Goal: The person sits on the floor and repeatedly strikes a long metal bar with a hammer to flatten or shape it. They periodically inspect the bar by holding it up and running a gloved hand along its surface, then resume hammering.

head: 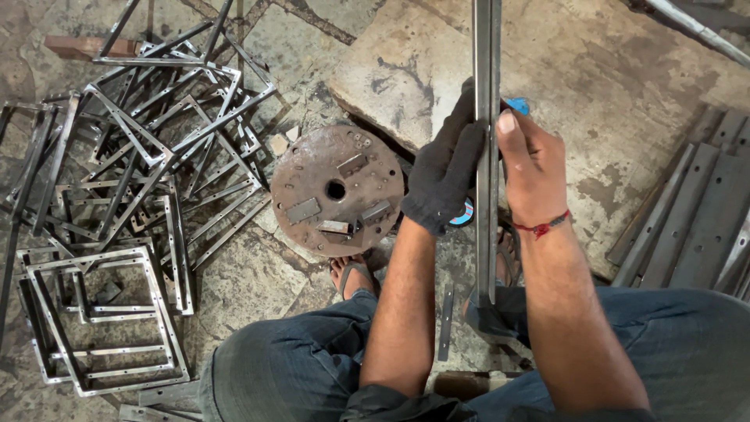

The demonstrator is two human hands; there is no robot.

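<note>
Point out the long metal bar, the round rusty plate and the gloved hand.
long metal bar (pixel 487 47), head view, on its upper length above the hands
round rusty plate (pixel 312 168), head view, on its bare face, upper left of the centre hole
gloved left hand (pixel 445 176), head view, on the glove's back

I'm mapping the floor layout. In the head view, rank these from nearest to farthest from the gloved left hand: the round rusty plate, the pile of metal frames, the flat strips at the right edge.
From the gloved left hand:
1. Round rusty plate, just to its left on the floor.
2. Flat strips, far right edge.
3. Pile of metal frames, far left; its near edge is roughly as close as the strips, so 2 and 3 are close to call.
</note>
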